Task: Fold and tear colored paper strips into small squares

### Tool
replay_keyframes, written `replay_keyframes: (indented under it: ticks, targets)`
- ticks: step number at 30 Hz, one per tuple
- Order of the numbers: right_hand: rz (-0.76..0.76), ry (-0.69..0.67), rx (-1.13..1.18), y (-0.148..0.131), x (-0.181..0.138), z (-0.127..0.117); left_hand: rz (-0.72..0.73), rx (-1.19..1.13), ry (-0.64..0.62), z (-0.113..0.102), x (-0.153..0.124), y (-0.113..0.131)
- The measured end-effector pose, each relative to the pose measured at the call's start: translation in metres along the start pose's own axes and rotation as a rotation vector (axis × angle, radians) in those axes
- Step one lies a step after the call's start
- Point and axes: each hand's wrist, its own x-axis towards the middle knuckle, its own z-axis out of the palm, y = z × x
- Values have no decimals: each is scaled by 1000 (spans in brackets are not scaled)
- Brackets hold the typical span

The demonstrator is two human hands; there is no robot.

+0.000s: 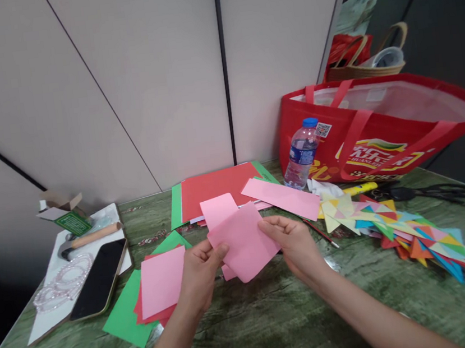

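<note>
Both my hands hold a pink square of paper [244,243] above the green table [276,321]. My left hand [200,274] pinches its left edge with thumb on top. My right hand [294,242] grips its right edge, fingers curled. Just behind the sheet lies another pink square [218,208]. Under my left hand sits a stack of pink, red and green sheets [157,287].
Red and green sheets [213,190] and a pink strip [282,197] lie at the back. A water bottle [301,155] stands by a red bag [379,127]. Folded coloured triangles [409,231], scissors [438,191], a phone [99,278] and beads [59,282] lie at the sides.
</note>
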Motion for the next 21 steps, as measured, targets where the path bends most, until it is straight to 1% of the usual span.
replay_keyframes:
  ticks: [4, 10, 15, 21]
  targets:
    - [-5, -14, 11, 0, -1, 1, 23, -13, -1, -1, 0, -1]
    - [2, -17, 8, 0, -1, 1, 35, 14, -22, -4, 1, 4]
    - [0, -12, -3, -1, -1, 1, 24, -5, 3, -6, 2, 6]
    - [-4, -13, -6, -1, -2, 2, 58, -37, 59, -5, 3, 2]
